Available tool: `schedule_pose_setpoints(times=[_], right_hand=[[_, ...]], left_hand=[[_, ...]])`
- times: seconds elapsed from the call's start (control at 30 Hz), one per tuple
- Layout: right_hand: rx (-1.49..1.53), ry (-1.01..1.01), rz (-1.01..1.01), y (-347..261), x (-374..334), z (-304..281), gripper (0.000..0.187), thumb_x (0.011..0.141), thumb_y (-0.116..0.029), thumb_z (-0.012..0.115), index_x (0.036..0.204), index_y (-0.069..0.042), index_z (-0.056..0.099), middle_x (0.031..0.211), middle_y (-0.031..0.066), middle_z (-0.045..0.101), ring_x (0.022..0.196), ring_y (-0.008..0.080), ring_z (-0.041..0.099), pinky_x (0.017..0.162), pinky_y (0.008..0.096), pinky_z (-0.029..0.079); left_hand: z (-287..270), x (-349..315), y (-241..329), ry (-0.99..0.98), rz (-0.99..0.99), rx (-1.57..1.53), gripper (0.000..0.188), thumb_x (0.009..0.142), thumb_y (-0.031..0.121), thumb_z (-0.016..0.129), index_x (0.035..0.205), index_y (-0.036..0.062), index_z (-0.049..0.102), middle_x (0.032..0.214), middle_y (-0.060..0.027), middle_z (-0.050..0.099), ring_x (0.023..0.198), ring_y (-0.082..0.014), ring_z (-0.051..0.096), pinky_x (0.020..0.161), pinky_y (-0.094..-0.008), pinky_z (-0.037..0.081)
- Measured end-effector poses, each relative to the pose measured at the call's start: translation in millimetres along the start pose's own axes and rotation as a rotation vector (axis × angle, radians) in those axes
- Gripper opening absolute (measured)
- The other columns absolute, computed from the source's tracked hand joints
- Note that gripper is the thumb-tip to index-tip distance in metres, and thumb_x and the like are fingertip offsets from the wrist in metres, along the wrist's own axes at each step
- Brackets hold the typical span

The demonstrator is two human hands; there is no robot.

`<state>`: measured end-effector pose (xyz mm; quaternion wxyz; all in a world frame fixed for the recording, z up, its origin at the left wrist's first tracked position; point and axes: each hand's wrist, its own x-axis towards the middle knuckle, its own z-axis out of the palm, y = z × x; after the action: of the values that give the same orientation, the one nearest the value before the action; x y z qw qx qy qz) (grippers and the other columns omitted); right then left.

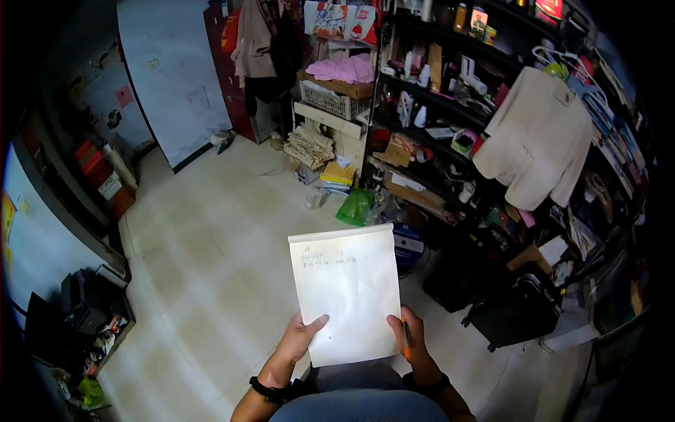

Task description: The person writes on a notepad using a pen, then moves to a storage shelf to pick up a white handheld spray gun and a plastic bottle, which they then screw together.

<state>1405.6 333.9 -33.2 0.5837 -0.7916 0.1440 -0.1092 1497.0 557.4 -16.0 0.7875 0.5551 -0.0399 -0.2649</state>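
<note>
A white paper pad point(351, 302) with a folded top edge is held up in front of me, over my lap. A few short handwritten lines run across its upper part; the rest of the sheet is mostly blank. My left hand point(299, 339) grips the pad's lower left edge, thumb on top and fingers hidden behind. At the lower right edge, my right hand point(411, 330) grips the pad with its thumb on the front. An orange pen point(406, 340) is also in my right hand, pointing down along the pad's edge.
Black shelves point(436, 95) crowded with bottles and boxes stand at the right, a cream jacket point(541, 133) hanging before them. A black suitcase point(517, 313) lies on the right. A green plastic bag point(356, 207) rests on the tiled floor point(204, 239) ahead. A black printer point(88, 302) sits at left.
</note>
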Motion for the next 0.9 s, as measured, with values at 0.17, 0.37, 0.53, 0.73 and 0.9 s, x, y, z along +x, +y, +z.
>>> schedule_pose_setpoints(times=[0.17,0.37,0.53,0.73,0.9], right_hand=[[-0.116,-0.062,0.019,-22.6,37.3,23.4,0.025,0.087,-0.024,0.056,0.080,-0.001,0.048,0.067,0.0025,0.047,0.063,0.0078,0.040,0.056,0.0250,0.037],[-0.100,-0.160,0.094,-18.6,81.1,18.1,0.034,0.088,-0.034,0.054,0.080,-0.004,0.040,0.065,0.0037,0.043,0.057,0.0119,0.042,0.052,0.0302,0.039],[0.256,-0.091,0.125,-8.2,131.4,5.4,0.029,0.088,-0.030,0.055,0.089,-0.002,0.046,0.075,0.0049,0.048,0.065,0.0112,0.049,0.051,0.0274,0.043],[0.201,-0.014,0.154,15.7,221.2,-26.2,0.029,0.089,-0.028,0.055,0.101,-0.002,0.053,0.081,0.0034,0.053,0.073,0.0090,0.048,0.066,0.0258,0.041],[0.384,0.096,0.169,17.8,300.2,-76.3,0.030,0.089,-0.028,0.054,0.104,-0.003,0.055,0.080,0.0049,0.057,0.066,0.0090,0.053,0.056,0.0239,0.044]], left_hand=[[-33.4,47.5,11.0,-0.016,-0.003,0.058,0.035,0.087,0.006,0.054,0.121,0.0024,0.047,0.112,-0.0094,0.056,0.100,-0.0184,0.054,0.087,-0.0315,0.044],[-34.3,109.6,17.3,0.048,0.119,-0.055,0.036,0.086,0.006,0.056,0.119,-0.0017,0.045,0.109,-0.0097,0.056,0.098,-0.0186,0.054,0.088,-0.0311,0.042],[-17.5,176.3,24.5,-0.008,0.089,-0.018,0.037,0.086,0.007,0.056,0.120,-0.0014,0.044,0.111,-0.0099,0.055,0.099,-0.0188,0.053,0.088,-0.0312,0.041],[19.0,281.0,37.9,-0.053,0.117,0.016,0.037,0.086,0.007,0.055,0.120,-0.0010,0.043,0.110,-0.0097,0.055,0.097,-0.0192,0.054,0.087,-0.0322,0.042],[74.4,368.8,59.6,-0.103,0.067,0.114,0.039,0.086,0.006,0.055,0.122,0.0001,0.041,0.111,-0.0099,0.055,0.099,-0.0198,0.053,0.088,-0.0338,0.042]])
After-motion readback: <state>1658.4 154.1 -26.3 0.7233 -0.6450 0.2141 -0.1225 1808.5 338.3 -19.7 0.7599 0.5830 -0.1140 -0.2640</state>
